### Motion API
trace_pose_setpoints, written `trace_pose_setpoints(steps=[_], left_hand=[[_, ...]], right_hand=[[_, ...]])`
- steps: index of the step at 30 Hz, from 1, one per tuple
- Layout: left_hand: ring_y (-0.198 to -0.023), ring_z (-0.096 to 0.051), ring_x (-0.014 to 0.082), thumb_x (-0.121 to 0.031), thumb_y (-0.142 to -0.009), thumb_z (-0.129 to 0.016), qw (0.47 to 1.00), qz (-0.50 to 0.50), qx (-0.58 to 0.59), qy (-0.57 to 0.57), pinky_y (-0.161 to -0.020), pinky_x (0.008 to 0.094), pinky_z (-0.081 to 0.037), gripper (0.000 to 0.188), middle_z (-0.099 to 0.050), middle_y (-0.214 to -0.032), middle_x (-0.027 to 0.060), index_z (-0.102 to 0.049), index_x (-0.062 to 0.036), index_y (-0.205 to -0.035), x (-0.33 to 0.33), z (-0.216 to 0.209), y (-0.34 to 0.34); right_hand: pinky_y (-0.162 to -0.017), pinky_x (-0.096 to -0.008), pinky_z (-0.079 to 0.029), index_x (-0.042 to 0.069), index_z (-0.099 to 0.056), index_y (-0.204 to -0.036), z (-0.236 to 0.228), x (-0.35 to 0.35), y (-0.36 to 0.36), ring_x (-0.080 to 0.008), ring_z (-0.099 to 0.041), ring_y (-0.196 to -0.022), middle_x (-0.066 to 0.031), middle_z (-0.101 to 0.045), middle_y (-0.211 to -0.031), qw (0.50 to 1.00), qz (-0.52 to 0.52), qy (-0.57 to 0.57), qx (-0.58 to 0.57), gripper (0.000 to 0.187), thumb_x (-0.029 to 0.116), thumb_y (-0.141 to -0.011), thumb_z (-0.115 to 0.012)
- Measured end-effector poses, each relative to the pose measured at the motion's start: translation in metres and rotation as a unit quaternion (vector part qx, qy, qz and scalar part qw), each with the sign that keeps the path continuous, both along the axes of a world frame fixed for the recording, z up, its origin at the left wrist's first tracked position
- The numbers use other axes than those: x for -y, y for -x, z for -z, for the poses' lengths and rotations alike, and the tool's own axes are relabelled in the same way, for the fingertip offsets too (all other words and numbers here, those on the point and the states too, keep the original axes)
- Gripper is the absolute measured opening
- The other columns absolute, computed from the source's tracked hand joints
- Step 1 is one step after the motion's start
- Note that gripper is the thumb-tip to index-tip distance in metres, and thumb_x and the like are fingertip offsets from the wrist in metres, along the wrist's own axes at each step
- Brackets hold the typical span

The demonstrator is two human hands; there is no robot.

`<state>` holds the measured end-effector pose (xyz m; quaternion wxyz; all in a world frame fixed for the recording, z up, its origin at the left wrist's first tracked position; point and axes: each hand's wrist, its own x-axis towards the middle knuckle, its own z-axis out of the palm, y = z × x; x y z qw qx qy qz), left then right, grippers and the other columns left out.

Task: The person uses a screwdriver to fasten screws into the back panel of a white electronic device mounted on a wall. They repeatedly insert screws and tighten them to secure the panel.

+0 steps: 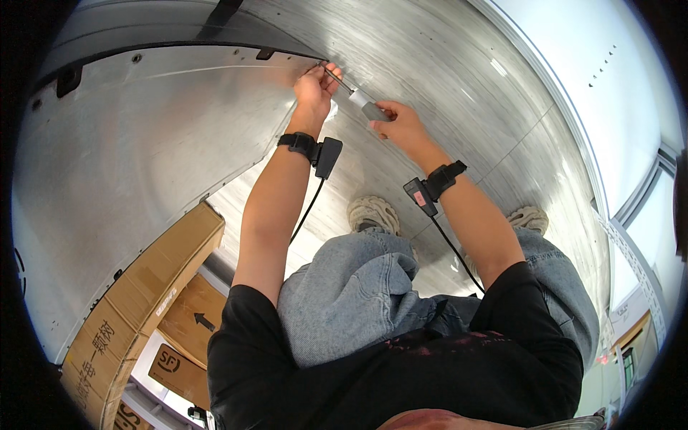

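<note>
My right hand [401, 125] is wrapped round the white and grey handle of a screwdriver [368, 105]. Its thin metal shaft slants up and left, and the tip reaches the far right corner of a large bare metal panel [179, 122]. At that corner my left hand [315, 86] has its fingers curled close about the tip and the panel edge. Whatever those fingers pinch is too small to make out. Black straps with small black boxes and cables circle both my wrists.
Long cardboard boxes [143, 287] stand under the panel's near edge at the lower left. Beneath me is a grey wood-grain floor [502, 72]. A white panel or cabinet side [595, 93] runs along the right. My shoes [374, 213] are below my hands.
</note>
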<state>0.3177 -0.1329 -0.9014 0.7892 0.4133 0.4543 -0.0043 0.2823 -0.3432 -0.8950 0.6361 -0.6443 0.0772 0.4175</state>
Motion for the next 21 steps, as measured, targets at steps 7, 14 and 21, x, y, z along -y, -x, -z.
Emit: trace_pose_setpoints(steps=[7,14,21], left_hand=[[-0.088,-0.061,0.0271,-0.012,-0.095,-0.035,0.999,-0.027,-0.014,0.019,-0.080,0.0391,-0.054,0.025,-0.060,-0.095,0.0139,-0.053,0.0044,-0.103,0.003,-0.008,-0.004],[-0.092,-0.059,0.0276,-0.014,-0.095,-0.033,0.998,-0.053,-0.021,0.038,-0.085,0.0405,-0.051,0.028,-0.059,-0.097,0.0135,-0.053,0.0042,-0.102,0.006,-0.014,-0.007],[-0.091,-0.059,0.0264,-0.014,-0.094,-0.035,0.996,-0.057,-0.047,0.055,-0.083,0.0395,-0.051,0.026,-0.059,-0.097,0.0125,-0.054,0.0022,-0.101,0.004,-0.013,-0.009]], right_hand=[[-0.070,-0.0318,-0.049,-0.001,-0.053,-0.119,-0.002,-0.005,0.004,-0.0204,-0.059,-0.083,-0.0131,-0.061,-0.097,0.995,-0.019,0.073,0.060,0.056,0.017,-0.071,-0.076],[-0.060,-0.0296,-0.053,-0.003,-0.054,-0.115,-0.021,-0.008,-0.006,-0.0157,-0.059,-0.077,-0.0101,-0.058,-0.093,0.988,0.052,0.002,-0.148,0.043,0.022,-0.082,-0.066],[-0.061,-0.0288,-0.053,-0.004,-0.049,-0.114,-0.012,-0.008,0.004,-0.0175,-0.060,-0.075,-0.0120,-0.057,-0.096,0.998,0.011,-0.011,-0.065,0.041,0.020,-0.084,-0.065]])
